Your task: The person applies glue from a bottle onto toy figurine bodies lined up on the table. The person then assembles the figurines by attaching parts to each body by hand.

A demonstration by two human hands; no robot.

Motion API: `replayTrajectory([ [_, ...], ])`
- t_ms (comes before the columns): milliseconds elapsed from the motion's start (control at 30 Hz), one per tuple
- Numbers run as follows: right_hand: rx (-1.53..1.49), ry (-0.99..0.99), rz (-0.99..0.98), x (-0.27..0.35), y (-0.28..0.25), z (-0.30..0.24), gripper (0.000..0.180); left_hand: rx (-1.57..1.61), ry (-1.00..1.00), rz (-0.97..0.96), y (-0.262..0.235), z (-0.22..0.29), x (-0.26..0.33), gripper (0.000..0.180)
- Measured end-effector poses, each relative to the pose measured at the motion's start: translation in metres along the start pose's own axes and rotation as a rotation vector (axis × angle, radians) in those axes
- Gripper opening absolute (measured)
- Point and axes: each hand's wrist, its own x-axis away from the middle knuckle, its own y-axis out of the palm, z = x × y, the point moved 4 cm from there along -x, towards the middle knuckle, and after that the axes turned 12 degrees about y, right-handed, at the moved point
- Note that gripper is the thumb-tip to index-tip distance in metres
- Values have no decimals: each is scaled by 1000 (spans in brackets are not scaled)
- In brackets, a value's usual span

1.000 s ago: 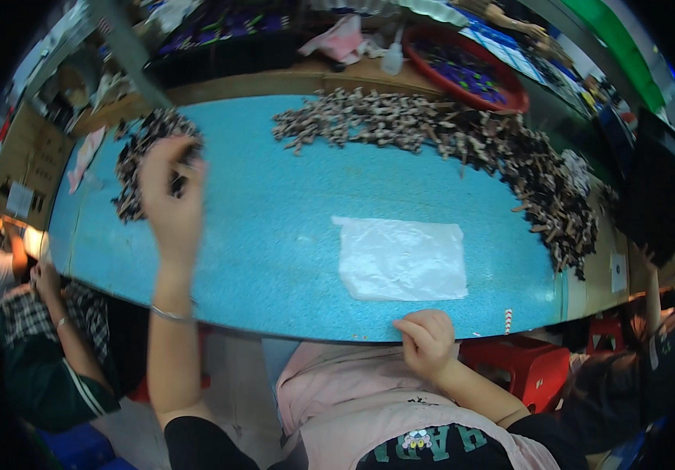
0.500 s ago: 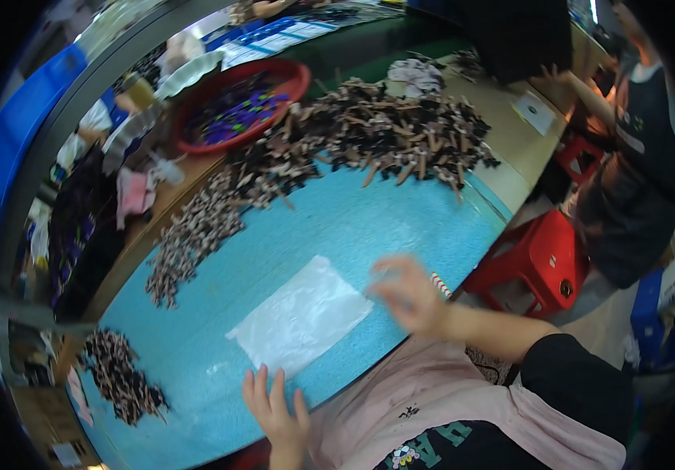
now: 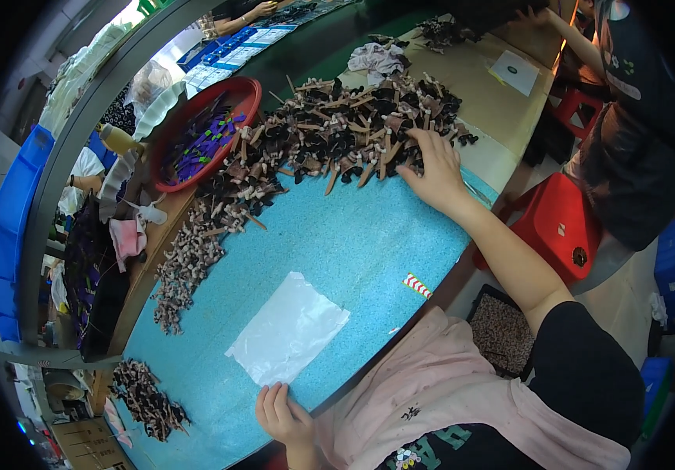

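Observation:
A flat, whitish plastic sheet or bag (image 3: 290, 325) lies on the blue tabletop in front of me. My left hand (image 3: 284, 417) rests at its near edge, fingertips touching or almost touching it, fingers extended and holding nothing visible. My right hand (image 3: 435, 174) reaches out to the right end of a big heap of small tan, pink and black pieces (image 3: 337, 133); thumb and fingers are apart around its edge. What the pieces are I cannot tell; several have long tan strips. Nothing shows gripped in that hand.
Smaller pinkish-grey pieces (image 3: 185, 270) trail leftward from the heap. Another small pile (image 3: 149, 399) lies at the near left. Behind stands a red basin (image 3: 253, 102) of purple and green items. A red stool (image 3: 561, 223) and a co-worker (image 3: 643, 141) are at the right.
My right hand has moved from beside the plastic sheet, away to the far heap. My left hand stays at the sheet's near edge, its fingers closer together. The view has shifted slightly.

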Motion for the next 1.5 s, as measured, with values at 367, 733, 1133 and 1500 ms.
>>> replayTrajectory([
  [367,-69,-223,1,83,-14,-24,59,-31,45,74,-2,6,-5,19],
  [733,-170,-427,-374,150,0,-73,70,-122,70,152,-1,3,1,18],
  [1133,-238,-523,-592,106,-15,-65,55,44,-125,137,-3,18,-36,28],
  [1500,4,-711,-709,105,-22,-82,40,239,-44,-244,80,94,-189,50],
])
